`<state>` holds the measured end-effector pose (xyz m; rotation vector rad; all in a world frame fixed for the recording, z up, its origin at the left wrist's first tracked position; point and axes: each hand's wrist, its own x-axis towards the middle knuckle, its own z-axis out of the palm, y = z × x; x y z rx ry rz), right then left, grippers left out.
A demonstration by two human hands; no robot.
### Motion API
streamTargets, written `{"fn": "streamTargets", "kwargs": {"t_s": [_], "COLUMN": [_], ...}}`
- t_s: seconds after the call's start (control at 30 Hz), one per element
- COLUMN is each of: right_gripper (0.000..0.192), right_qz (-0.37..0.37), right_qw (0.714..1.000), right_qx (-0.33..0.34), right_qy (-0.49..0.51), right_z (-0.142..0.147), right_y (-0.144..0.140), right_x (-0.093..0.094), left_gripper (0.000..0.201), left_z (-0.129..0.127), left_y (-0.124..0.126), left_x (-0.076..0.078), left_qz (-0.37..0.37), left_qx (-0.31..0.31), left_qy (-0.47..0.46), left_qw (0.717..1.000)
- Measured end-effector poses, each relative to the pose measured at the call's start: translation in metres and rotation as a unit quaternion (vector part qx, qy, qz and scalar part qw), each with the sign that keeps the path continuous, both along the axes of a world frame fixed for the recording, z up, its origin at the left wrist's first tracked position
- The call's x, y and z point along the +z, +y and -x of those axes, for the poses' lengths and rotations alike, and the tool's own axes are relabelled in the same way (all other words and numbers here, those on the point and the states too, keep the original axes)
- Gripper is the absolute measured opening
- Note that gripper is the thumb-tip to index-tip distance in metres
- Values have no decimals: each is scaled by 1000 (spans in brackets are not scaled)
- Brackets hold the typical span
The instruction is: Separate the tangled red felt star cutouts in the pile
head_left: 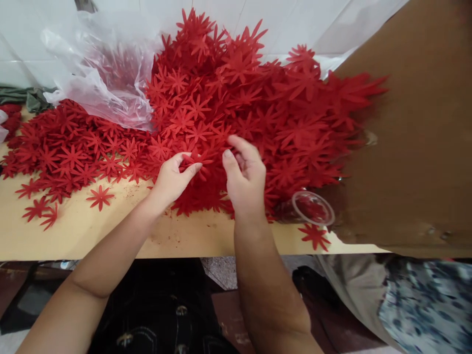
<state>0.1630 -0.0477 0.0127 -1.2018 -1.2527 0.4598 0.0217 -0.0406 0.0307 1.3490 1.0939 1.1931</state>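
Observation:
My left hand [176,176] pinches a red flower-shaped piece [201,162] between thumb and fingers, just above the heap. To its right, my right hand [245,177] has its thumb and forefinger apart, the other fingers curled. Nothing shows between its fingertips, which are slightly blurred. Behind and around both hands spreads a large heap of red flower-shaped pieces [239,98], thin and many-petalled, some lying flat and others standing on edge. A single loose red flower piece [100,197] lies apart on the table to the left of my left forearm.
A crumpled clear plastic bag [106,73] rests on the heap's left part. At the right, a clear plastic cup [313,209] lies on its side beside a tall brown cardboard sheet [409,147]. The pale table [121,236] ends near my forearms; a person's patterned clothing [427,300] shows at lower right.

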Motion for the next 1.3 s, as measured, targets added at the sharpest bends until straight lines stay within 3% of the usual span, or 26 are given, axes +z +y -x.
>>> {"fn": "streamTargets", "kwargs": {"t_s": [0.1, 0.17, 0.33, 0.5, 0.73, 0.87, 0.97, 1.07, 1.17, 1.3], "right_gripper": [32, 28, 28, 31, 37, 26, 20, 24, 33, 29], "right_qz": [55, 84, 67, 52, 103, 86, 68, 54, 51, 4], "right_qw": [990, 981, 984, 986, 960, 965, 979, 991, 995, 999], "right_qx": [122, 165, 127, 80, 198, 145, 92, 27, -29, -33], "right_qy": [35, 66, 109, 134, 169, 199, 165, 121, 84, 24], "right_z": [13, 18, 20, 22, 29, 28, 25, 18, 9, 1], "right_y": [-9, -10, -6, -7, -10, -7, -4, 0, 7, 8], "right_x": [10, 11, 9, 10, 11, 7, 4, 0, -7, -9], "left_gripper": [10, 7, 22, 15, 17, 24, 18, 13, 11, 16], "left_z": [-3, -3, 1, 5, 6, 7, 7, 9, 11, 11], "left_y": [0, 0, -4, -6, -3, -6, -9, -10, -6, -4], "left_x": [1, 0, -2, 1, -2, -2, 1, 1, -2, -5], "left_qz": [-12, -19, 11, 30, 38, 26, 45, 48, 59, 72], "left_qx": [-9, -17, -22, -62, -15, -26, -55, -66, -41, -39], "left_qy": [24, 27, 16, -37, -16, 26, -9, -56, -46, -12], "left_qw": [1000, 999, 1000, 997, 999, 999, 997, 995, 996, 997]}}
